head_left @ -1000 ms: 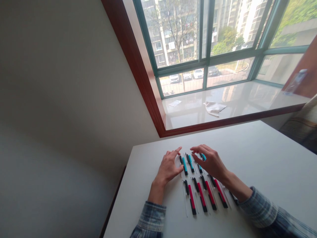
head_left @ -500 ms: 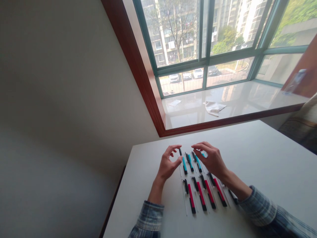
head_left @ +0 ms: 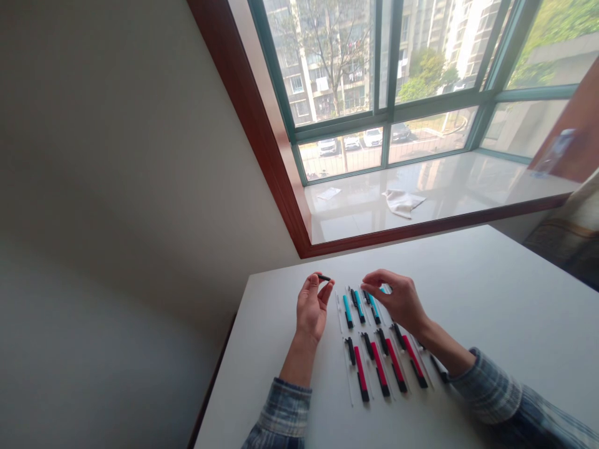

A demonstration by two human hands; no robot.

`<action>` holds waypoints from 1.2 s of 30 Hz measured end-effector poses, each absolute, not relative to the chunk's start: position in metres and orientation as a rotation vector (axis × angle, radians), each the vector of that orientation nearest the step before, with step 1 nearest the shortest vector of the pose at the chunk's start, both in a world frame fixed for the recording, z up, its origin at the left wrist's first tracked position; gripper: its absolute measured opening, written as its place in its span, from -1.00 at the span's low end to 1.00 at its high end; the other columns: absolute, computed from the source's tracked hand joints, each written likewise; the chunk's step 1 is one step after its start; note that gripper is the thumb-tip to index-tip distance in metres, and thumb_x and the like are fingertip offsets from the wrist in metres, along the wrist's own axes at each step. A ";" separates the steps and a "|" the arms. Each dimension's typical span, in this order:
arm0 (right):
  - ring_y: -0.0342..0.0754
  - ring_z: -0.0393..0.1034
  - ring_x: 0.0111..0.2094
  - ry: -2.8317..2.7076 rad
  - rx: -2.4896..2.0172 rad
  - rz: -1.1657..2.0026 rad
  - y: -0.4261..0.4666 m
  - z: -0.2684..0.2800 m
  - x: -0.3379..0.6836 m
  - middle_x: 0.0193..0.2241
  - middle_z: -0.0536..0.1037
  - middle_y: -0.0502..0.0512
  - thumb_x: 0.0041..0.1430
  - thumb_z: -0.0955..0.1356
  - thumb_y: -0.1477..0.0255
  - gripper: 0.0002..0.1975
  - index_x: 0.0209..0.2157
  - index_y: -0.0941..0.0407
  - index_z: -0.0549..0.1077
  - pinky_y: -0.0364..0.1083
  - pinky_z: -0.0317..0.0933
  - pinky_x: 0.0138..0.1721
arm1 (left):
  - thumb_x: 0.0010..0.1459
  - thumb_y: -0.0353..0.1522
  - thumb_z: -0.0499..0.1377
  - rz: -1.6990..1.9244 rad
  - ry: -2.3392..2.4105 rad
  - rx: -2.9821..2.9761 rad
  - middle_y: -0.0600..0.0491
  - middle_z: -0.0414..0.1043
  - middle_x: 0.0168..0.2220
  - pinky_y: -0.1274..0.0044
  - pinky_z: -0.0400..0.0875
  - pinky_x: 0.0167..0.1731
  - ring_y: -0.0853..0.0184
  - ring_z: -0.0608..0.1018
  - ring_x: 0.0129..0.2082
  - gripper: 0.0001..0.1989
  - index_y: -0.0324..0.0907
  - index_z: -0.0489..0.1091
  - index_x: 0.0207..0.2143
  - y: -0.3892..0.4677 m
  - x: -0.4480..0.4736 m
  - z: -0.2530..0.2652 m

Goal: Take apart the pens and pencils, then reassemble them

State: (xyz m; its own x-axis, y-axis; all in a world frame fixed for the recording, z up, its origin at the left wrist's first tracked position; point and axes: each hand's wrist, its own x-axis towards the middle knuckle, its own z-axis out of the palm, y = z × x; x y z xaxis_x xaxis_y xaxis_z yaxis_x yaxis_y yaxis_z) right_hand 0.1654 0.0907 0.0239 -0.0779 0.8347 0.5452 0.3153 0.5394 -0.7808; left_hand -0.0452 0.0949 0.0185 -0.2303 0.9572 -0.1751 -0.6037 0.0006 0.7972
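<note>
Wall: plain grey, filling my left side.
Window: green-framed (head_left: 387, 117) and tall ahead of me; parked cars (head_left: 352, 142) show through it, too small for me to read any plates.
Table: white (head_left: 486, 299), holding two rows of pen parts in front of me.
Right hand: mine (head_left: 397, 300), over the far row, thumb and forefinger nearly meeting; I cannot tell whether they grip anything.
Left hand: mine (head_left: 312, 312), raised beside the far row's left end, fingertips pinching a black pen piece (head_left: 324, 277).
Cloth: white, crumpled on the sill (head_left: 403, 203).
Pink barrels: four (head_left: 359, 368), black-ended, in the near row; any print is too small to read.
Teal barrels: shorter-looking (head_left: 347, 307), in the far row, partly behind my right hand.
Black pieces: one (head_left: 350, 351) beside each pink barrel.
White rods: slender (head_left: 348, 374), lying between the barrels.
</note>
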 end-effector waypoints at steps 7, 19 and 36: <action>0.01 0.60 -0.31 -1.509 -0.949 0.811 0.095 0.018 0.165 -0.33 0.67 0.07 0.24 0.46 0.21 -0.79 -0.25 0.07 0.60 -0.02 0.53 -0.23 | 0.17 -0.34 0.38 1.508 0.951 0.456 0.06 0.57 -0.35 0.70 0.58 -0.36 0.45 0.65 -0.37 -0.81 -0.24 0.48 -0.24 0.092 -0.043 0.026; 0.09 0.61 -0.15 -1.366 -0.908 1.074 0.099 0.012 0.164 -0.23 0.69 0.14 0.14 0.51 0.18 -0.70 -0.19 0.09 0.61 0.04 0.51 -0.04 | 0.02 -0.32 0.46 1.347 0.978 0.836 -0.01 0.64 -0.32 0.58 0.56 -0.16 0.37 0.67 -0.32 -0.70 -0.29 0.57 -0.22 0.082 -0.030 0.028; 0.02 0.57 -0.22 -1.506 -0.921 0.994 0.098 0.017 0.165 -0.26 0.67 0.08 0.22 0.45 0.20 -0.76 -0.21 0.07 0.64 0.00 0.50 -0.14 | 0.02 -0.30 0.45 1.307 1.009 0.938 0.00 0.63 -0.36 0.51 0.53 -0.16 0.35 0.64 -0.35 -0.73 -0.25 0.58 -0.25 0.081 -0.028 0.029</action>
State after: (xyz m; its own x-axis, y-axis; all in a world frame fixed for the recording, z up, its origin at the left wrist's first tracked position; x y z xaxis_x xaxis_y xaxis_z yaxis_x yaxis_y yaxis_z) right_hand 0.1651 0.0976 0.0168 -0.1422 0.9273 0.3461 0.0460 0.3555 -0.9335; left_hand -0.0278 0.0811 0.0291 0.0000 0.9986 -0.0533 -0.3040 0.0508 0.9513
